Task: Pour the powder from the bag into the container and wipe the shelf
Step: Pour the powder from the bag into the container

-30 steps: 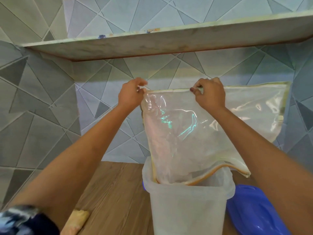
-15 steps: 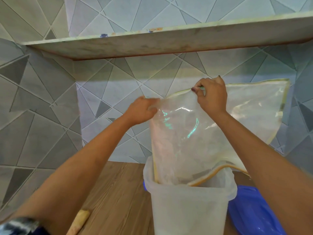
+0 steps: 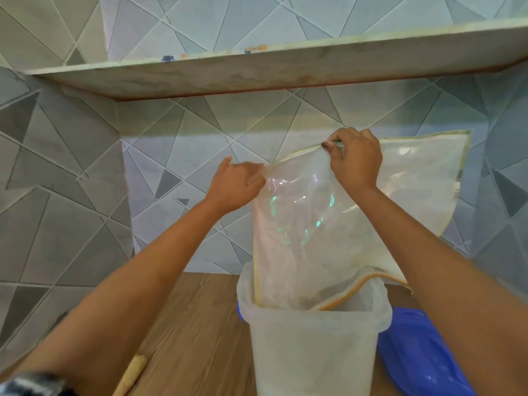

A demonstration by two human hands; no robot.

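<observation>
Bag (image 3: 337,224) is hung mouth-down, its open lower end tucked inside the rim of the translucent container (image 3: 314,352), which stands on the wooden counter (image 3: 194,338) close to the tiled back wall. The long axis of the bag runs from the container's mouth up and to the right, toward the shelf (image 3: 257,72) overhead. Its upper seam is pinched by the right hand (image 3: 355,164), fingers curled shut over the edge. The left hand (image 3: 237,184) is set lower, against the bag's left edge, loosely curled; whether plastic is actually gripped there cannot be told. Both hands are thus above the container, the right one higher and carrying the load. Very little powder is seen in the bag; a dark residue appears near the mouth, judged to be the remainder. Pouring is judged nearly done. Any shake or tap would be directed straight down along the seam-to-mouth line, the left hand being nearer the container. Beside the container, to its right, a blue lid (image 3: 423,358) lies on the counter. The shelf is not yet wiped.
</observation>
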